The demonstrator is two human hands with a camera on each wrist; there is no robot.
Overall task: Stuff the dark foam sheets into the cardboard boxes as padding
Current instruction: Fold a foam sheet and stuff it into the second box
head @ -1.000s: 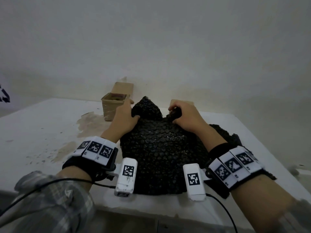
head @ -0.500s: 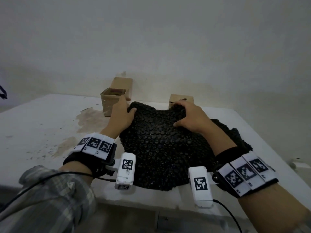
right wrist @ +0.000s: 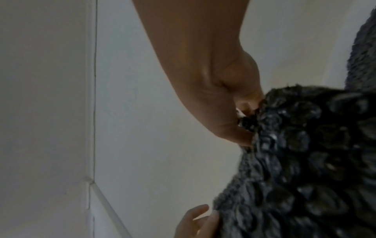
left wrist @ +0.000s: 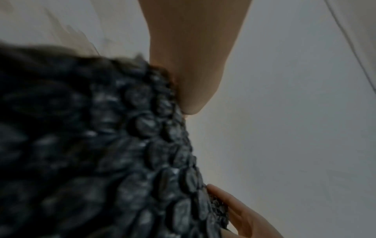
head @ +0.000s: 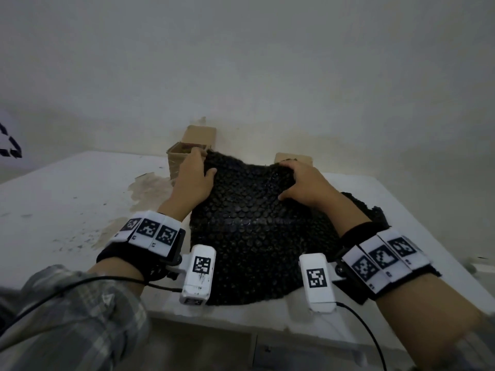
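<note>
A dark bubbled foam sheet [head: 254, 231] lies spread on the white table [head: 67, 199], reaching from the front edge back to the boxes. My left hand [head: 195, 178] grips its far left corner, thumb on top [left wrist: 193, 80] and fingers under the edge. My right hand [head: 300, 180] grips the far right corner, pinching the foam [right wrist: 295, 145] against the palm. An open cardboard box [head: 184, 153] stands just behind the left hand. A second cardboard box [head: 293, 158] shows behind the right hand, mostly hidden.
More dark foam [head: 369, 210] lies bunched under my right forearm towards the table's right edge. A brown stain [head: 144, 188] marks the table left of the sheet. The wall rises right behind the boxes.
The bunched-up far edge of the sheet has been pulled apart and flattened. Both hands moved outward and further back towards the boxes, still holding the corners.
</note>
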